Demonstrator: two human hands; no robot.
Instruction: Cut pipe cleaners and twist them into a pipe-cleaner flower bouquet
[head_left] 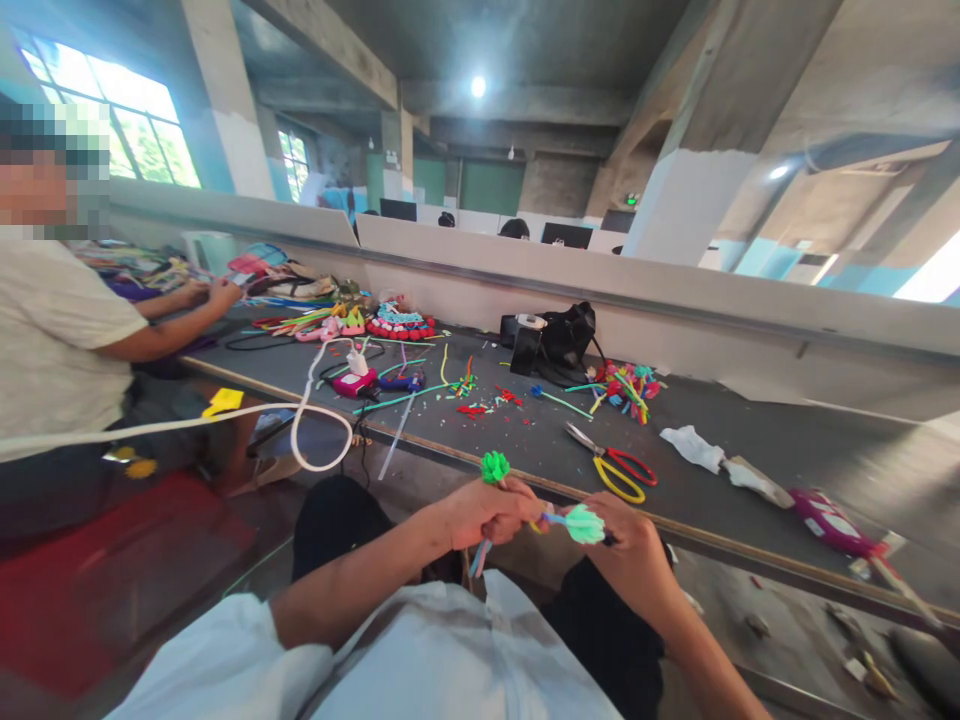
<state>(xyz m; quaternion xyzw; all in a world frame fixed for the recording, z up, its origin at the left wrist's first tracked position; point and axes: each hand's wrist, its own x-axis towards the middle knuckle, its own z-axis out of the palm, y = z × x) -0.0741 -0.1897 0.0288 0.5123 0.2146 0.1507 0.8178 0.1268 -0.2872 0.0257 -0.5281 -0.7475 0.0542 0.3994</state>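
Observation:
My left hand [487, 515] is closed around a small bunch of fuzzy pipe-cleaner stems [481, 560], whose ends hang below the fist. A bright green pipe-cleaner flower [495, 467] pokes up above its knuckles. Between the two hands lies a mint-green pipe-cleaner flower [584, 523] on a bluish stem that runs to the left fingers. Curled behind this flower, my right hand [634, 545] appears to grip it; its fingertips are partly hidden. Both hands are above my lap at the table's near edge.
On the dark table [750, 420] lie scissors [615, 465], cut pipe-cleaner scraps [472, 410], a flower pile [630, 388], a black bag [566, 340] and magenta glue guns [832, 520]. A white cable [300, 430] loops at left. Beside it, a person [67, 330] handles material.

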